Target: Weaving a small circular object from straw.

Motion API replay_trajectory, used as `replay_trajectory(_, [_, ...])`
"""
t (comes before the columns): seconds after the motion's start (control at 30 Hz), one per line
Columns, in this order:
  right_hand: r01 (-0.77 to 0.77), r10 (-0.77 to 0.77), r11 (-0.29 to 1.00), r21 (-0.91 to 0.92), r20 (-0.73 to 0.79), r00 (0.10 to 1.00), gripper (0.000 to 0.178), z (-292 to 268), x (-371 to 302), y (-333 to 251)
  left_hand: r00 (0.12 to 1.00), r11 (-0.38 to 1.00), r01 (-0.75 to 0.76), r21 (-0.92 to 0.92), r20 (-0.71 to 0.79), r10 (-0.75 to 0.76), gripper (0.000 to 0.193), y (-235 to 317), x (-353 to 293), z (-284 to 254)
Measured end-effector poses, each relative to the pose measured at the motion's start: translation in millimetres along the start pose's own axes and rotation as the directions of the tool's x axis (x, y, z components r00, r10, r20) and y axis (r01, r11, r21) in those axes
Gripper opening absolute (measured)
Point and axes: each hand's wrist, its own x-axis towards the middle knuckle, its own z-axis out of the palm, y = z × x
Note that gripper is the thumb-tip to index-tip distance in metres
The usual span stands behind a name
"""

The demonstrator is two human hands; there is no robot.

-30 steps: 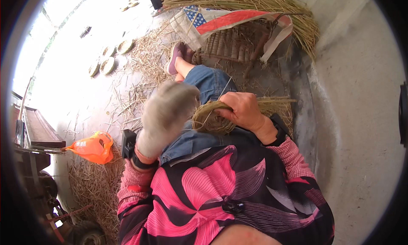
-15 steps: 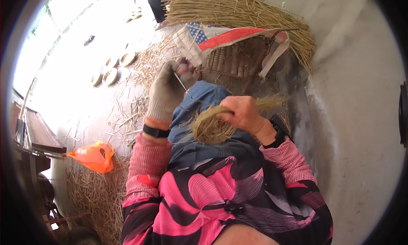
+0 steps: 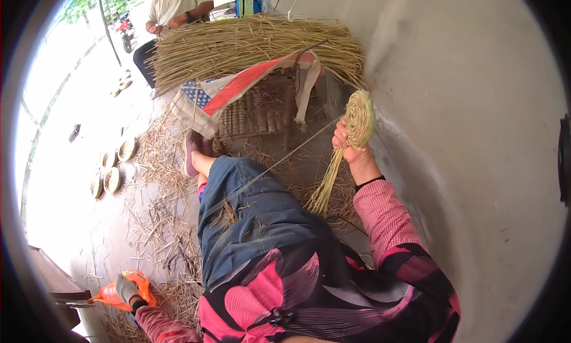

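My right hand [image 3: 346,145] grips a round coil of straw [image 3: 359,118], raised to the right of my knees. A loose tail of straw stalks [image 3: 324,185] hangs from it. A thin pale thread [image 3: 294,149] runs taut from the coil down across my jeans, toward my left side. My left hand [image 3: 126,288], in a light grey work glove, is stretched far out at the lower left, in front of an orange plastic bag [image 3: 147,288]. Its fingers look closed; what they hold is too small to make out.
Ahead stands a low wooden chair [image 3: 256,114] draped with a red, white and blue cloth [image 3: 238,93]. Behind it lies a big straw bundle [image 3: 256,48], with a seated person [image 3: 178,10] beyond. Several round straw pieces [image 3: 112,179] lie left. A wall [image 3: 464,135] rises right.
My left hand has swung from above my knees down to the far lower left. My right hand has lifted the straw coil up and to the right, and the view has shifted.
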Motion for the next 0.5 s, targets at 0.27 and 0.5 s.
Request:
replay_trajectory(0.27, [-0.164, 0.173, 0.984, -0.071, 0.166, 0.971, 0.023, 111, -12, 32, 0.793, 0.842, -0.403, -0.36, 0.322, 0.517, 0.044, 251, -67, 71])
replay_trajectory(0.5, [-0.349, 0.458, 0.868, -0.353, 0.302, 0.836, 0.038, 181, -20, 65, 0.295, 0.418, 0.193, -0.888, 0.458, 0.838, 0.044, 515, -259, 83])
